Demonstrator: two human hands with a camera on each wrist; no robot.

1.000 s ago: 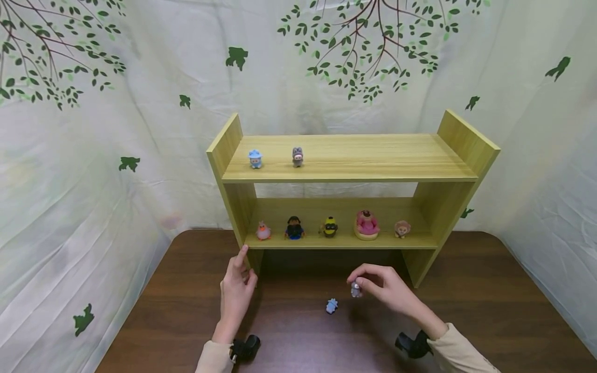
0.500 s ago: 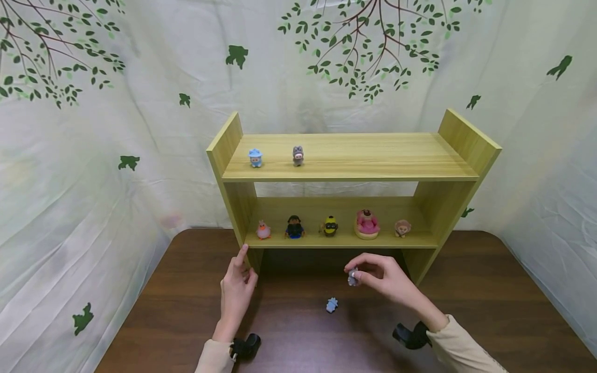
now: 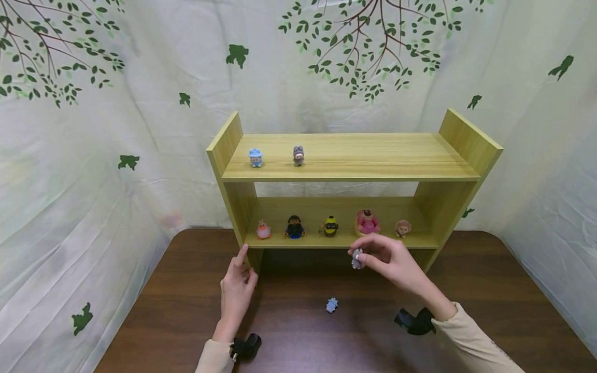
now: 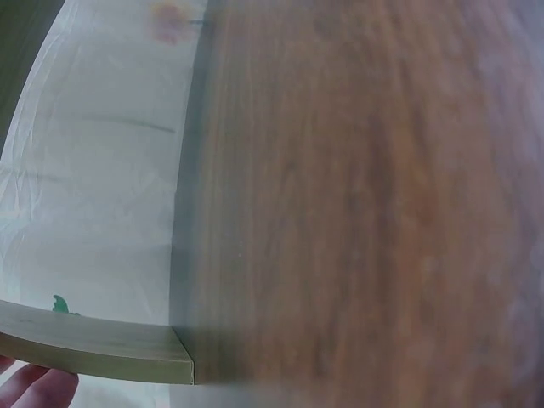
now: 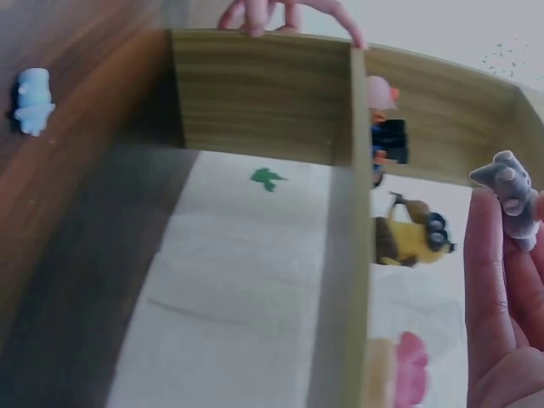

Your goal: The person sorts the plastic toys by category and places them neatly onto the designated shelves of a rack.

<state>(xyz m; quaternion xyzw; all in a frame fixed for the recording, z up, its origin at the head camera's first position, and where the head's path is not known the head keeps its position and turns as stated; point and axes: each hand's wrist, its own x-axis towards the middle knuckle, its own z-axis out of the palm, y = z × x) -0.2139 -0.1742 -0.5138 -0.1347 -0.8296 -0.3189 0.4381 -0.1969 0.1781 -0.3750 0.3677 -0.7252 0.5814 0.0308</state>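
Observation:
A small grey figurine [image 3: 356, 258] is pinched between the thumb and fingers of my right hand [image 3: 396, 261], in front of the lower board's edge. The right wrist view shows this grey figurine [image 5: 512, 197] tilted at the fingertips. My left hand [image 3: 238, 290] is at the left side of the wooden shelf [image 3: 350, 178], its index finger extended to the lower board's front corner. In the left wrist view, fingers [image 4: 47, 389] touch the shelf's side panel [image 4: 102, 348]. A light blue figurine [image 3: 331, 305] lies on the table below the right hand.
On the top board stand a blue-hatted figurine [image 3: 255, 158] and a grey-hooded one [image 3: 298, 156]. Along the lower board are a pink bird-like figure [image 3: 263, 230], a dark-clothed figure [image 3: 294, 227], a yellow goggled figure [image 3: 330, 226], a pink bear [image 3: 368, 221] and a brownish figure [image 3: 402, 228].
My right hand has risen from over the table toward the lower board, carrying the grey figurine. The left hand stays at the shelf's side, and the blue figurine has not moved.

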